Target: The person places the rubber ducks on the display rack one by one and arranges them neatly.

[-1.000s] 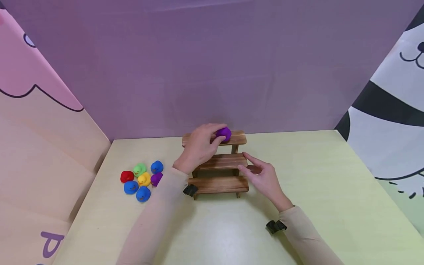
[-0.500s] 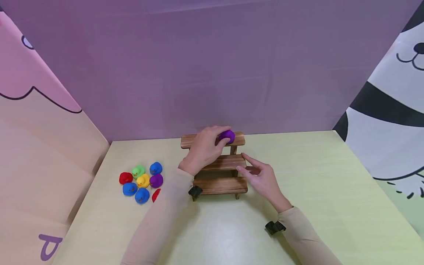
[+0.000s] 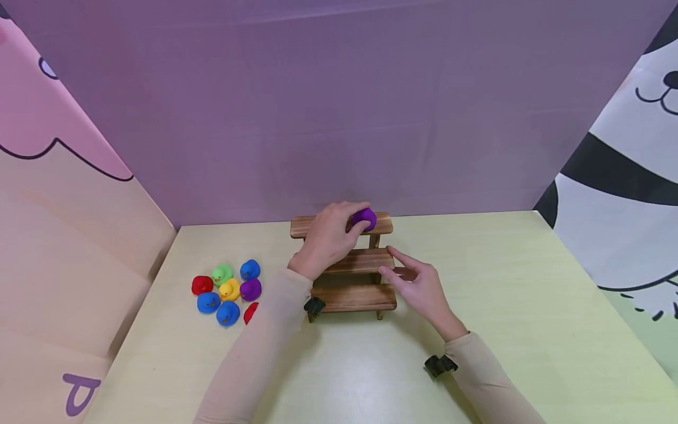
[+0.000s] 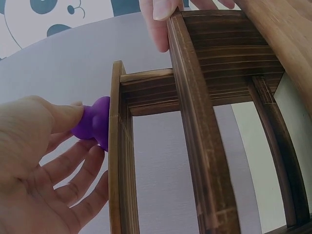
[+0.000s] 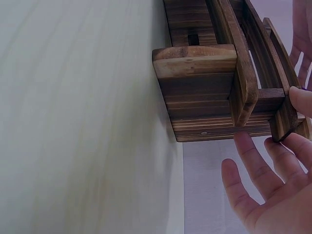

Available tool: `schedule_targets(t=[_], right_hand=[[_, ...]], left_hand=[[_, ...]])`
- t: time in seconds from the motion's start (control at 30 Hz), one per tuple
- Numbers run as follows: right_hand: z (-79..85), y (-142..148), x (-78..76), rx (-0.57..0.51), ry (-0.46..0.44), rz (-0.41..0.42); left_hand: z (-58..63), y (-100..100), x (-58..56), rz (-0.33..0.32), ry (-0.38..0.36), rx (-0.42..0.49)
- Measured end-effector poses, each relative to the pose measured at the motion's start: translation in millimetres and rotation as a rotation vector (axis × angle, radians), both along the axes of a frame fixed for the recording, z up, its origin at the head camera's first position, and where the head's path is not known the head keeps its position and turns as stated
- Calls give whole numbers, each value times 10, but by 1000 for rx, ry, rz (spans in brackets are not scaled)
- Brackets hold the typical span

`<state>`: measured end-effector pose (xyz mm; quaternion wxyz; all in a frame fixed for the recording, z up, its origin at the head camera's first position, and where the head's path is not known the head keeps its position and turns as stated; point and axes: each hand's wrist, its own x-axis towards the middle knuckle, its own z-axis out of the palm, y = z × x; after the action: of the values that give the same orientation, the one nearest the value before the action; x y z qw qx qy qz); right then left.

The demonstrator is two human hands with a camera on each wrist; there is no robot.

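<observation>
My left hand (image 3: 325, 238) pinches a purple rubber duck (image 3: 366, 218) between thumb and fingers on the top tier of a three-tier wooden stand (image 3: 352, 299). In the left wrist view that duck (image 4: 97, 122) has its base against the top board, right at the fingertips. My right hand (image 3: 421, 288) holds the right end of the middle tier, thumb at the front and index finger behind. The right wrist view has this right hand (image 5: 278, 190) with the thumb and some fingers at the board's end, the other fingers spread below.
Left of the stand lies a group of rubber ducks: a red one (image 3: 202, 285), a green one (image 3: 222, 274), a yellow one (image 3: 230, 289), a purple one (image 3: 251, 289) and several blue ones (image 3: 228, 313). My left sleeve partly covers another red piece (image 3: 250, 312). A purple wall (image 3: 339, 118) stands behind.
My left hand has slid the purple duck a little to the right along the top tier, uncovering a red piece beside the sleeve. My right hand has stayed on the middle tier.
</observation>
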<state>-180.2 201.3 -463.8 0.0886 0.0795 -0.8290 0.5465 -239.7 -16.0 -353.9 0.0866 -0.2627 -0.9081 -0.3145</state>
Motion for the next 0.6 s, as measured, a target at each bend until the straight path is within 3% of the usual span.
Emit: schedule_targets(t=[0.37,0.6], right_hand=[[14,11,-3,17,5,-9],[0,4,-5,13,-9,-7]], left_hand=[[0,-15,-13,-7,-11,6],[-62,-196,61,36,26,29]])
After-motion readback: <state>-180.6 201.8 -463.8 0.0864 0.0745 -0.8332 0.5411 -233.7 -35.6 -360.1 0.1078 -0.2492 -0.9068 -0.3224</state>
